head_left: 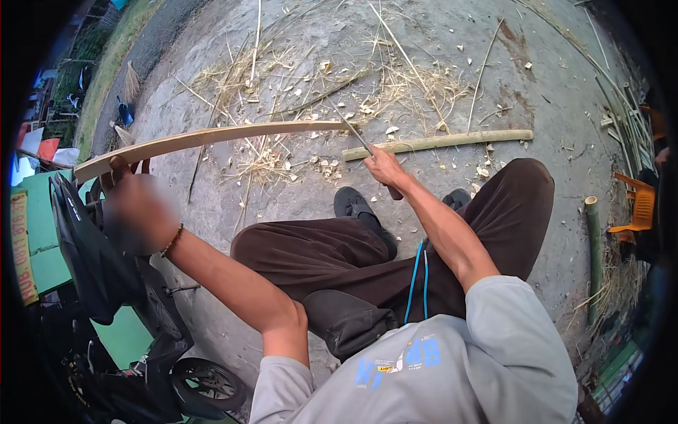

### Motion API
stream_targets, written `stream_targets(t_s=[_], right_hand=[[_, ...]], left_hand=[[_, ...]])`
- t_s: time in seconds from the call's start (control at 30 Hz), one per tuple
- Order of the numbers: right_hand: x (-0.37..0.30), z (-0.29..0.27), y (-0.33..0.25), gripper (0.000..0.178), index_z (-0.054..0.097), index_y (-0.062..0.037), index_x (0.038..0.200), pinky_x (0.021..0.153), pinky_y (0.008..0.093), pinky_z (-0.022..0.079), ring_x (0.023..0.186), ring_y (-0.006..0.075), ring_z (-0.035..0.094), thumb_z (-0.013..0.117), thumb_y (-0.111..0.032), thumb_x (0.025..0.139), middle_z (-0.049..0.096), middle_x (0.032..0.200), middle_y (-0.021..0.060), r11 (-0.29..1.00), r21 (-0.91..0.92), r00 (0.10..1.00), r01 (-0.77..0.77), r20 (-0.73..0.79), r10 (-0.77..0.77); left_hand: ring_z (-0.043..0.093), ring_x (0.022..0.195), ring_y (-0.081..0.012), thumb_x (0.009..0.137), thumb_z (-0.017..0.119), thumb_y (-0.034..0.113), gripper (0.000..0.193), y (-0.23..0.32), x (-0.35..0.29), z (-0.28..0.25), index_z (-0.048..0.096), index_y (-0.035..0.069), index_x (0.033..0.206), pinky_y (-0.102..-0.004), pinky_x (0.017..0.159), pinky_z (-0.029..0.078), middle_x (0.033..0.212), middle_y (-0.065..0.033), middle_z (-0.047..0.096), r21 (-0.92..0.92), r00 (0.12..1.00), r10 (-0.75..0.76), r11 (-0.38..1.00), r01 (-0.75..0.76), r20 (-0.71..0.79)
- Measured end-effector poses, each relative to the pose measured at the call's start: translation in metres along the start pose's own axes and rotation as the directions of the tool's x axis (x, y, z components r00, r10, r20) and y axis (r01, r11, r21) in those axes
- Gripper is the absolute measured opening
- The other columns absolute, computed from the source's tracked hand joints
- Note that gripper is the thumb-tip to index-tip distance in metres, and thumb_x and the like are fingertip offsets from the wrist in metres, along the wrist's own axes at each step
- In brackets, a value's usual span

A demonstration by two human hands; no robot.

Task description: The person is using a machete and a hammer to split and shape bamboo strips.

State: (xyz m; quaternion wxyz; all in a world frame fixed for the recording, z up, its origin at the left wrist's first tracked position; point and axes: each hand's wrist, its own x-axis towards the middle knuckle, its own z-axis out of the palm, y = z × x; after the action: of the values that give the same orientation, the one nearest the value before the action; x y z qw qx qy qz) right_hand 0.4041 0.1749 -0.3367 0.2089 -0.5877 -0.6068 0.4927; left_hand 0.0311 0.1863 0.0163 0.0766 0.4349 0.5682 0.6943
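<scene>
Strip: my left hand (134,212) is closed round the near end of a long pale bamboo strip (212,136), which runs level across to my right.
Knife: my right hand (385,169) grips the handle of a knife (351,128), blade tip touching the strip's far end.
Ground: concrete floor (551,99) strewn with shavings (282,159); a green bamboo pole (438,142) lies just beyond my right hand.
Left side: a dark motorbike (106,283) stands beside my left arm.
</scene>
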Motion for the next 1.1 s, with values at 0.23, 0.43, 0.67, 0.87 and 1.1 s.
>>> stream_targets(t_s=[0.23, 0.43, 0.67, 0.87, 1.1], right_hand=[[0.001, 0.007, 0.004, 0.048, 0.054, -0.0035, 0.130, 0.081, 0.0484, 0.050, 0.088, 0.0446, 0.064, 0.053, -0.029, 0.090, 0.066, 0.093, 0.0274, 0.995, -0.055, 0.996, 0.085, -0.003, -0.085], [-0.006, -0.012, 0.020, 0.040, 0.057, -0.0019, 0.117, 0.065, 0.0455, 0.053, 0.070, 0.0360, 0.066, 0.050, -0.032, 0.091, 0.065, 0.083, 0.0232, 0.976, 0.021, 0.976, -0.215, 0.047, 0.214], [-0.011, -0.020, -0.039, 0.047, 0.052, -0.0066, 0.135, 0.083, 0.0480, 0.050, 0.090, 0.0461, 0.064, 0.050, -0.034, 0.096, 0.066, 0.099, 0.0281, 0.998, 0.060, 0.991, 0.024, -0.135, -0.016], [-0.043, -0.032, -0.075, 0.050, 0.043, -0.0111, 0.144, 0.068, 0.0442, 0.048, 0.065, 0.0348, 0.058, 0.052, -0.028, 0.098, 0.058, 0.070, 0.0162, 0.969, 0.084, 0.972, 0.232, -0.047, -0.229], [-0.056, -0.025, -0.080, 0.047, 0.043, -0.0053, 0.138, 0.074, 0.0543, 0.046, 0.082, 0.0507, 0.061, 0.050, -0.022, 0.095, 0.062, 0.081, 0.0310, 0.975, -0.021, 0.971, 0.223, 0.095, -0.220]], left_hand=[[0.067, 0.089, -0.0250, 0.094, 0.069, 0.020, 0.039, -0.002, 0.004, -0.012, 0.052, 0.004, 0.125, -0.0443, 0.078, 0.063, 0.104, -0.0099, 0.065, -0.040, 0.998, -0.041, 0.998, 0.040, -0.048], [0.067, 0.084, -0.0195, 0.093, 0.071, 0.022, 0.038, 0.013, -0.007, 0.006, 0.054, 0.001, 0.120, -0.0377, 0.071, 0.064, 0.093, -0.0087, 0.064, -0.023, 1.000, 0.003, 1.000, -0.003, 0.002], [0.067, 0.085, -0.0184, 0.091, 0.072, 0.026, 0.038, 0.004, -0.008, 0.000, 0.055, 0.001, 0.114, -0.0374, 0.071, 0.064, 0.093, -0.0077, 0.064, -0.020, 1.000, 0.011, 1.000, -0.012, -0.004], [0.068, 0.086, -0.0199, 0.092, 0.072, 0.028, 0.037, -0.008, -0.002, -0.012, 0.056, 0.002, 0.112, -0.0376, 0.072, 0.063, 0.095, -0.0089, 0.066, -0.009, 0.999, -0.001, 1.000, 0.001, -0.043], [0.067, 0.085, -0.0207, 0.094, 0.069, 0.028, 0.031, -0.013, 0.000, -0.013, 0.057, 0.005, 0.110, -0.0386, 0.073, 0.061, 0.098, -0.0065, 0.066, -0.031, 0.999, 0.003, 1.000, -0.005, -0.047]])
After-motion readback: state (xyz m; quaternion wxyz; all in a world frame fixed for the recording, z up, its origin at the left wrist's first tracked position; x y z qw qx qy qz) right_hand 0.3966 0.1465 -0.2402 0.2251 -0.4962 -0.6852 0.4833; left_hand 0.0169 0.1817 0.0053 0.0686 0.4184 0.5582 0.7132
